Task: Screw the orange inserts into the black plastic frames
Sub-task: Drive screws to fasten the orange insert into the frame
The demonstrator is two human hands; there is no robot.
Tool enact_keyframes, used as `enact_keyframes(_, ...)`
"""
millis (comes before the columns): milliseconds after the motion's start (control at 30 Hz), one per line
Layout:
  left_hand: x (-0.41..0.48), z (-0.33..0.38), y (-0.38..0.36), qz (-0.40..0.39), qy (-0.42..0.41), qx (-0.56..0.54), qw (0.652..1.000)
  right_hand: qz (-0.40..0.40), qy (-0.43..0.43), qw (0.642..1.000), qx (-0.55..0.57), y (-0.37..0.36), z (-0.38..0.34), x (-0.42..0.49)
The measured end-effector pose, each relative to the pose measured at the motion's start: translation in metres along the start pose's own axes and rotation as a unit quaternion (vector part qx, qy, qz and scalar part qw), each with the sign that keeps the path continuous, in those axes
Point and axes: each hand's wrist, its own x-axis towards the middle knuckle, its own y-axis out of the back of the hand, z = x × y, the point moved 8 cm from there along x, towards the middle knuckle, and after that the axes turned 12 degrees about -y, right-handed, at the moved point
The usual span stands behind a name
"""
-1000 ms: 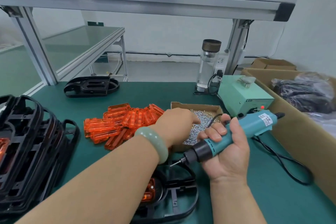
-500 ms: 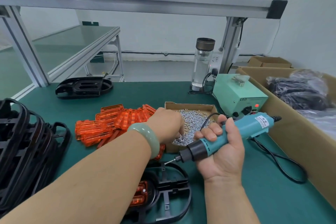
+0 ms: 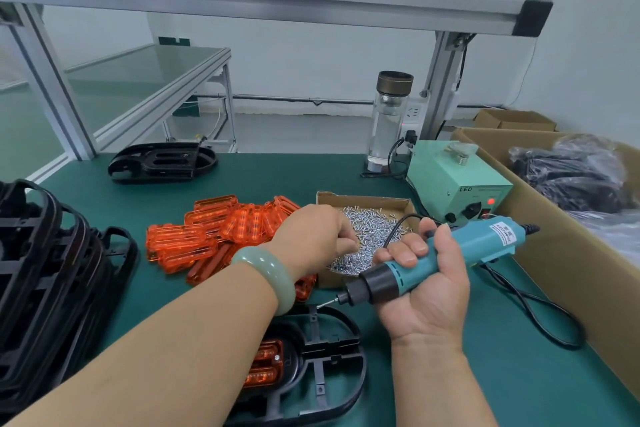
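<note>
Fingertips (image 3: 350,246) of left hand (image 3: 311,239) bunched in screws (image 3: 372,234) in cardboard box (image 3: 363,198); catch, if any, hidden. Right hand (image 3: 429,298) clamped round electric screwdriver (image 3: 460,250), bit just above black frame (image 3: 332,346), orange insert (image 3: 265,362) seated inside. Best: lift single screw, seat on bit, drive square.

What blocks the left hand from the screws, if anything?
Likely nothing, so yes: the left hand hangs over the open cardboard box, fingertips at the screws, the screwdriver held aside.
</note>
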Motion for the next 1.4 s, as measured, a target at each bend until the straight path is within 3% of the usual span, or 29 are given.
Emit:
enact_keyframes(300,-0.004,0.000,0.001,0.015,0.021,0.009,1.000,0.007,-0.002,1.000,-0.004,0.002,0.002,-0.001)
enact_keyframes(467,-0.009,-0.006,0.018,0.119,0.058,-0.071,0.989,0.011,0.003,1.000,-0.001,0.003,0.000,-0.002)
enact_keyframes(533,-0.015,-0.014,0.022,0.170,0.106,-0.169,0.965,0.013,0.004,1.000,-0.002,0.003,0.000,-0.002)
enact_keyframes(667,-0.033,-0.024,0.016,0.238,0.198,-0.419,0.854,0.019,0.007,1.000,-0.004,0.003,0.001,-0.003)
enact_keyframes(733,-0.045,-0.024,0.016,0.247,0.221,-0.469,0.819,0.021,0.010,1.000,-0.002,0.003,0.000,-0.003)
enact_keyframes(1200,-0.137,-0.021,0.019,0.296,0.229,-0.554,0.744,0.037,0.027,0.999,0.007,0.000,0.006,-0.010)
enact_keyframes(1400,-0.180,-0.021,0.013,0.328,0.210,-0.628,0.673,0.026,0.019,0.999,0.017,-0.011,0.017,-0.020)
